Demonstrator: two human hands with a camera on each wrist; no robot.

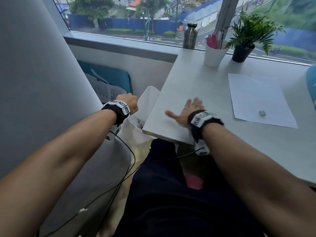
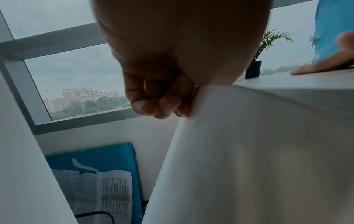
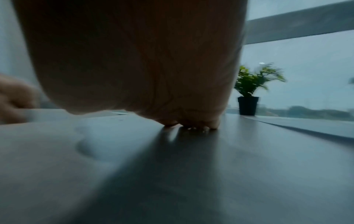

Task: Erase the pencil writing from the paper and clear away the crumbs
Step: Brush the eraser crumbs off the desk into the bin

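Note:
A white sheet of paper (image 1: 256,98) lies on the white table (image 1: 196,79) at the right, and a small grey eraser (image 1: 262,113) sits on its near corner. No writing shows on the sheet from here. My right hand (image 1: 189,108) lies flat on the tabletop near the left edge, fingers spread; its fingertips (image 3: 191,125) press the surface. Beside that edge my left hand (image 1: 130,102) pinches the rim of a white bin (image 1: 148,96), held against the table side; its curled fingers (image 2: 159,104) clamp the rim. A few tiny specks dot the table ahead of my right hand.
At the back by the window stand a steel bottle (image 1: 190,35), a white cup of pens (image 1: 214,54) and a potted plant (image 1: 246,41). A blue object (image 1: 312,82) sits at the right edge. A blue bag with papers (image 1: 109,77) leans below the window; cables (image 1: 126,151) hang from my wrists.

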